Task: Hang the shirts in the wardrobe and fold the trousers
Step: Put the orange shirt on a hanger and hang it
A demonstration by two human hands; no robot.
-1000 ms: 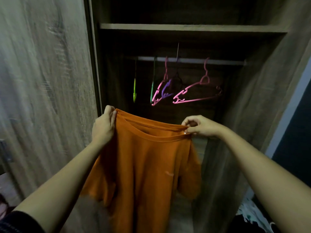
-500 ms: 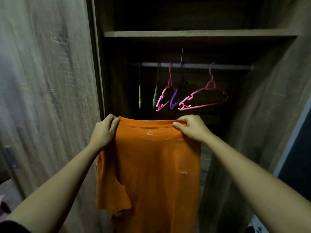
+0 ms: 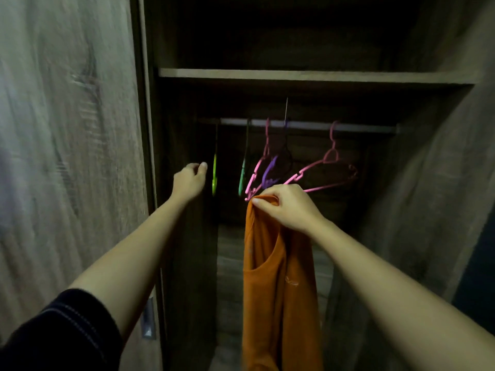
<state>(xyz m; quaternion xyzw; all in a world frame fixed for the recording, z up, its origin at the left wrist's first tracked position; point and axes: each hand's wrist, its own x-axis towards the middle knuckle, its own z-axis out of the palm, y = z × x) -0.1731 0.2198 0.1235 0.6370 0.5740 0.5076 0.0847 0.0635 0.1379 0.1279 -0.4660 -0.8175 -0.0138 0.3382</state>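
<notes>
A pale rail [image 3: 308, 126] spans the wardrobe [image 3: 423, 210] beneath a wooden shelf [image 3: 294, 74]. A yellow hanger [image 3: 214, 175], green hanger [image 3: 243, 174], purple hanger [image 3: 270, 171] and pink hangers [image 3: 322, 167] hang from it.

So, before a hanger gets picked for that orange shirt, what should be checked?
1. Grip on the orange fabric shirt: ok, the right hand clutches its bunched collar.
2. Is the left hand free: ok, it holds nothing, close to the yellow-green plastic hanger.
3. Hanger taken: not ok, none held.
4. Spare hangers on the pale metal rail: ok, several bare.
5. Shirt hem off floor: cannot tell, out of frame.
</notes>
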